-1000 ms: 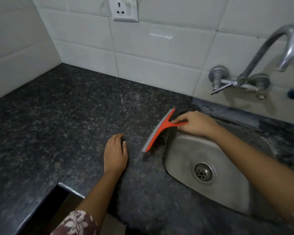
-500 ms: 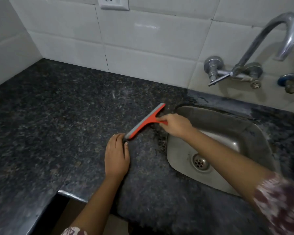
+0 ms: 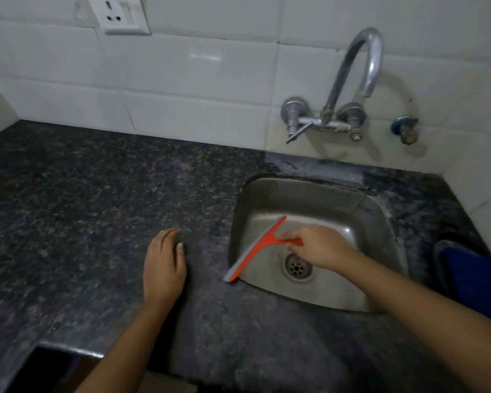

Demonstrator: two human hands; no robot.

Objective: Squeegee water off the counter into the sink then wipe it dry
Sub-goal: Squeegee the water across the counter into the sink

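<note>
My right hand (image 3: 319,246) grips the handle of an orange squeegee (image 3: 262,245) with a grey rubber blade. The blade hangs over the left side of the steel sink (image 3: 380,222), its lower end at the sink's left rim. My left hand (image 3: 163,268) lies flat, palm down, on the dark speckled granite counter (image 3: 82,208), left of the sink, holding nothing. The drain (image 3: 297,268) shows just below my right hand.
A curved chrome tap (image 3: 357,69) with two valves is mounted on the white tiled wall above the sink. A blue cloth (image 3: 471,276) lies on the counter to the right of the sink. A wall socket (image 3: 122,14) sits at upper left. The counter's front edge has a cut-out at lower left.
The squeegee has swept right from the counter beside my left hand to over the sink's left rim. My left hand has stayed flat on the counter.
</note>
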